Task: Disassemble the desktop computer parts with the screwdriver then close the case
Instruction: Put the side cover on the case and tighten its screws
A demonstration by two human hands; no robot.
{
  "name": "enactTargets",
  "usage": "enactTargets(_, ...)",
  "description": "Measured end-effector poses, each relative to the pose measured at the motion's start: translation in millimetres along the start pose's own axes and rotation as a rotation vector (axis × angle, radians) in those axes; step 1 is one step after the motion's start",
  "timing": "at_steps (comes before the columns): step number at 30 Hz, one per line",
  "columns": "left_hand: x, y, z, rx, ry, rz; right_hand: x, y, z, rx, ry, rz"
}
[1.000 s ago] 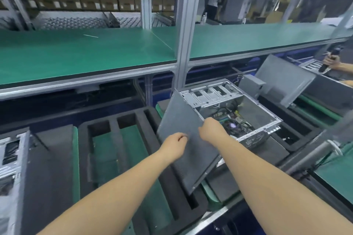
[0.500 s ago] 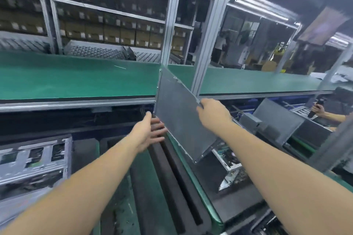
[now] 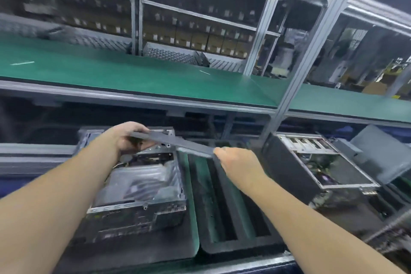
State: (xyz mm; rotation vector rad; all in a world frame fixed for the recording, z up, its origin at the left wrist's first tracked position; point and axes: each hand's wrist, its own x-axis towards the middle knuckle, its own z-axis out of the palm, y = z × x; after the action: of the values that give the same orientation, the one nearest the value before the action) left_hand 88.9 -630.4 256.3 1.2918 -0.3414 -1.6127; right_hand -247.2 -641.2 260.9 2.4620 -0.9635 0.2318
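Holding the flat grey metal side panel [image 3: 175, 143] nearly level, I have my left hand [image 3: 129, 140] curled round its far-left corner, thumb over the top face and fingers underneath, while my right hand [image 3: 235, 162] pinches the near-right corner; the right fingertips themselves are hidden behind the knuckles, so I cannot tell exactly how they lie. I judge this to be the closing step: the panel hangs just above the open grey steel computer case [image 3: 138, 180] directly under my left fingers. That case shows a silvery drive cage and dark cabling inside, blurred by motion. The next move calls for lowering the panel square onto the case rim and lining its edge up before sliding it home. Just below my right fingers sits a black foam tray [image 3: 235, 218] with long slots, showing green at the bottom. Well beyond my right fingers stands another open case [image 3: 320, 167] holding circuit boards and wires.
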Motion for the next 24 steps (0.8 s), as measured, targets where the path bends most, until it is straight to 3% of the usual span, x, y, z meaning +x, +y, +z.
enactTargets(3,-23,-19,-35,0.110,0.115,0.121,-13,-13,12,0.204,-0.439,-0.036)
enactTargets(5,-37,-32,-56,0.086,0.132,0.223,-20,-10,13,0.488,-0.628,0.111)
enactTargets(9,-73,-55,-90,-0.014,0.171,0.378,-19,-8,19,0.927,-0.575,0.610)
enactTargets(12,-104,-78,-105,-0.052,0.242,0.396,-13,-25,32,1.208,-0.668,0.836)
enactTargets(15,-126,-108,-120,-0.062,0.274,0.402,-7,-50,44,1.564,-0.588,0.865)
enactTargets(24,-135,-144,-155,-0.027,0.384,0.375,-18,-113,52,1.355,-0.580,0.741)
